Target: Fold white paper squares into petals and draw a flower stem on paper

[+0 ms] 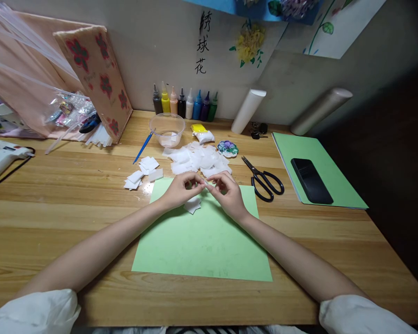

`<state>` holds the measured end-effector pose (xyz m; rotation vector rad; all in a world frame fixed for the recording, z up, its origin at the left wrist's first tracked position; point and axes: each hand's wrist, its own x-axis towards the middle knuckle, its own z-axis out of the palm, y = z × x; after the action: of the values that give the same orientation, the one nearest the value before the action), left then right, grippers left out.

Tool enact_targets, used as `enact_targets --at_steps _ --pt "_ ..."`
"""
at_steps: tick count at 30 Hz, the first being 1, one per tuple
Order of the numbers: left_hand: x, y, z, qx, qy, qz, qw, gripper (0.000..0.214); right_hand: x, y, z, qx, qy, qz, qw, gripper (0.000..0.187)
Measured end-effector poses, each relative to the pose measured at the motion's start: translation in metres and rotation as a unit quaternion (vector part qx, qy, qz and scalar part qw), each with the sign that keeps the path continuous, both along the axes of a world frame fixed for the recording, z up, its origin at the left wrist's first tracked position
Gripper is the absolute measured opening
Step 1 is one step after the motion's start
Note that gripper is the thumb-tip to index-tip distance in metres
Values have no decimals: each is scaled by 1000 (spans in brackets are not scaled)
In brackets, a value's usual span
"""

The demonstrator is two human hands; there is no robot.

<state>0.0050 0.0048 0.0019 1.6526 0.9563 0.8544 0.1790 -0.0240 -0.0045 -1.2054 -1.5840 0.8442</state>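
Over the upper part of a green paper sheet (202, 246), my left hand (183, 188) and my right hand (228, 192) meet fingertip to fingertip. Both pinch a small white piece of paper (205, 182), mostly covered by the fingers. Just below my left hand, a white paper piece (192, 205) lies on the green sheet. Behind the hands spreads a heap of thin white paper pieces (198, 157). To the left are several small white squares (148, 164). Black-handled scissors (264, 178) rest to the right of the sheet, apart from my right hand.
Behind stand a clear plastic bowl (167, 125), a blue brush (144, 147), several paint bottles (197, 106), a painted palette (227, 148) and a white roll (248, 111). A phone (311, 181) lies on green paper at right. A glue gun (7, 155) lies far left.
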Motion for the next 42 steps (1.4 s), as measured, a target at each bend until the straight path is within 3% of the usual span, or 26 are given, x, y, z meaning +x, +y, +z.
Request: enact_targets --at_steps 15,25,28,32,35,37,39,42 --pt "2 -1 1 56 14 -18 998 17 0 2 -3 -24 -9 -8 1000 16" --pt "1 0 2 44 8 -8 999 12 4 10 -8 -104 101 -64 987 21" --pt "0 1 0 37 16 36 999 11 6 12 -10 -111 130 -99 980 23" --pt "-2 5 -6 39 45 178 982 11 7 14 -14 -116 169 -140 969 23" --pt "-4 8 -12 63 70 246 965 18 6 13 -12 -63 142 -147 977 33" --pt "-5 8 -14 69 71 263 960 25 5 9 -8 3 68 -113 991 39" --pt "-5 8 -15 67 63 279 956 25 3 3 -2 59 -49 0 997 32" --pt "-5 7 -16 61 40 296 952 20 0 -4 5 94 -203 172 959 22"
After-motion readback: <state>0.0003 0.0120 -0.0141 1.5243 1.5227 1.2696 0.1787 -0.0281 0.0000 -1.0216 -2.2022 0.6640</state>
